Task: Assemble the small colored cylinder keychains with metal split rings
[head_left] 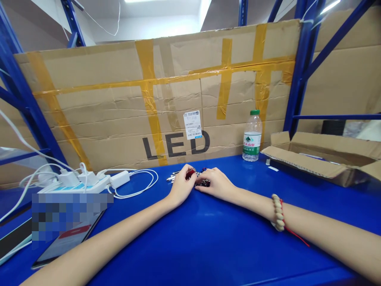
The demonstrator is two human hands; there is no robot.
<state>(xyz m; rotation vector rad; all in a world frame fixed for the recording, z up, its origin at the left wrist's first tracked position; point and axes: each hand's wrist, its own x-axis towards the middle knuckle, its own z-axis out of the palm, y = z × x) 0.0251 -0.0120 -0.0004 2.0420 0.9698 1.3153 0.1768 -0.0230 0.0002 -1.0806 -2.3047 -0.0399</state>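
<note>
Both hands meet near the back middle of the blue table. My left hand point(182, 186) is closed, its thumb and fingers around a small dark red object point(190, 173) whose kind I cannot make out. Close beside it, my right hand point(218, 183) has its fingers curled down over a dark, shiny, bead-like cluster point(203, 182). The fingers partly cover this cluster. Several thin silver sticks, like pens point(172, 177), lie just behind my left hand, partly hidden by it. A small dark blue and red piece point(204, 169) shows behind my right fingers.
A green-capped water bottle point(251, 139) stands at the back right, beside an open cardboard box point(315, 167). To the left are a power strip point(98, 186) with white cables and a tablet point(71, 238). A large LED carton point(119, 119) walls off the back of the table point(202, 242).
</note>
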